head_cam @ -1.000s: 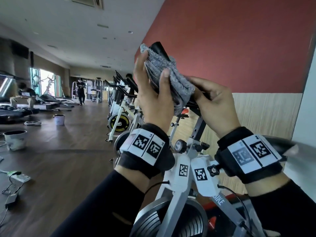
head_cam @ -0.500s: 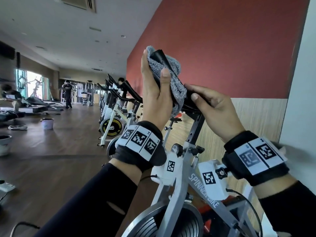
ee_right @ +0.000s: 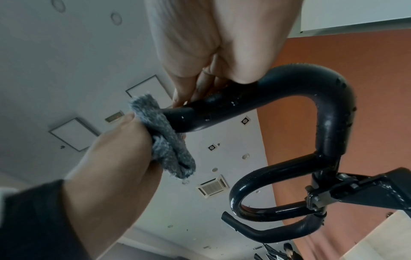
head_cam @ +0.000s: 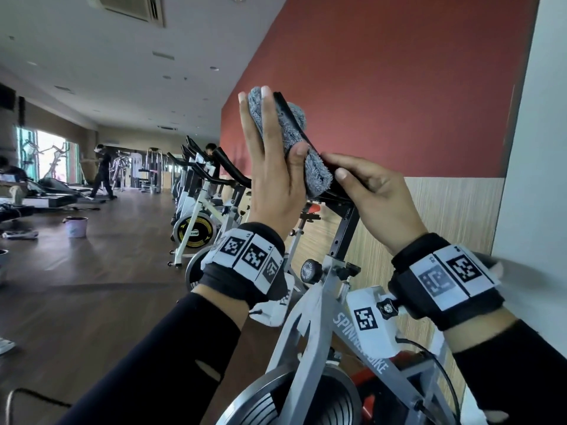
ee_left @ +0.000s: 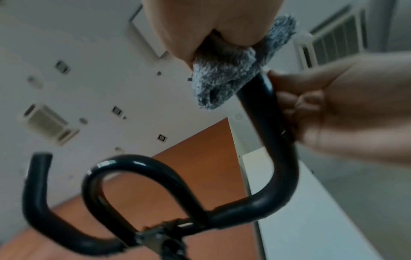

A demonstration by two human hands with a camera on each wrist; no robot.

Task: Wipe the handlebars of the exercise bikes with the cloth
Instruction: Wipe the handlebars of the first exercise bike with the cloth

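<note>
cloth (head_cam: pixel 288 142) is being wrapped round raised handlebar (ee_left: pixel 266 123) end by left hand (head_cam: pixel 273 182), fingers straight, thumb pressing | bar is being gripped below by right hand (head_cam: pixel 377 191) | cloth judged soft, light; bar stiff, wet-slick

left hand (head_cam: pixel 273 167): higher on the handlebar (head_cam: pixel 288 115), fingers now straighter | cloth (head_cam: pixel 285 139): now wrapped near the bar's upper tip, less black end showing above it | right hand (head_cam: pixel 374 191): thumb nearer the cloth's lower edge
</note>
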